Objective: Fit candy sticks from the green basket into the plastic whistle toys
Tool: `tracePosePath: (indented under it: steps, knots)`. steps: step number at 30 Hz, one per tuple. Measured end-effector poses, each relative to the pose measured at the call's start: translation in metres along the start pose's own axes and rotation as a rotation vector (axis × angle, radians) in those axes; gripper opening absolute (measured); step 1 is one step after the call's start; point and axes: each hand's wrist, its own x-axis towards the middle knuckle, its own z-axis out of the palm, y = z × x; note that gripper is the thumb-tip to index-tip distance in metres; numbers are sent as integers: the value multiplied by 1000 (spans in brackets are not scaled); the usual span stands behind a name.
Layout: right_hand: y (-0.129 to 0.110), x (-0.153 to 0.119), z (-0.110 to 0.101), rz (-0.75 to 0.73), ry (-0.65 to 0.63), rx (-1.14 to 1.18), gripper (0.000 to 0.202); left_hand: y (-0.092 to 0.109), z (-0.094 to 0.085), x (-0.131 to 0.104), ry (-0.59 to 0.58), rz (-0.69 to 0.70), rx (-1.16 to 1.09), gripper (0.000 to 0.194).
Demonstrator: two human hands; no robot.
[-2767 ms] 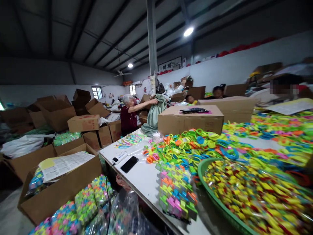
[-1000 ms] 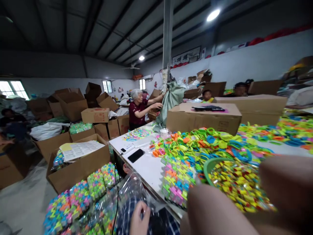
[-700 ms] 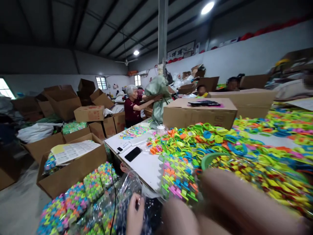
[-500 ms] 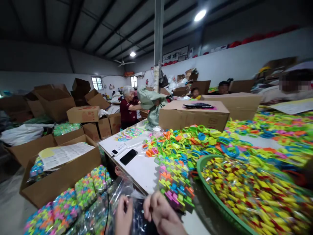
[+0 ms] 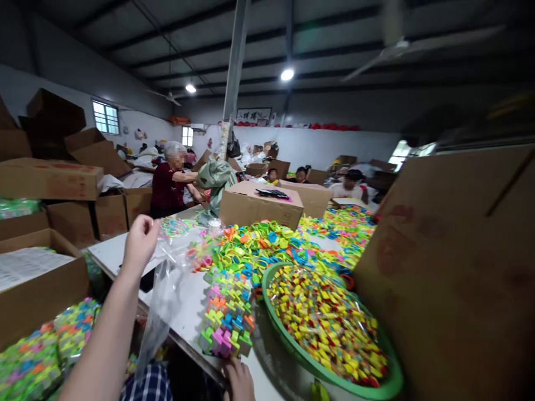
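Fingers pinching it, the left hand [image 5: 142, 242] has raised a clear plastic bag [image 5: 162, 301] over the white bench's [image 5: 190, 320] left edge, near the multicoloured plastic block [image 5: 228, 317] (right hand [image 5: 239, 381] by its near end, grip unclear).

This is a workshop for packing small plastic goods, under a dark metal roof [image 5: 326, 44]. Many cardboard boxes [image 5: 50, 178] are standing around, bright plastic pieces [image 5: 259, 242] cover the bench [image 5: 112, 249], and several people sit or stand near it.
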Motion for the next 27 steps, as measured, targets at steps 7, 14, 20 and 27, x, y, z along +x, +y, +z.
tracePosePath:
  steps: [7, 14, 20, 27]
  knots:
    - [9, 3, 29, 41, -65, -216, 61, 17, 13, 7, -183, 225, 34, 26]
    - [-15, -6, 20, -5, 0, -210, 59, -55, 22, -89, -436, 23, 111, 22]
    - [-31, -14, -1, -23, -61, -254, 63, -92, 17, -143, -235, -232, -20, 27]
    - [-45, -38, -16, -10, -127, -243, 55, -83, 21, -154, -105, -416, -184, 22]
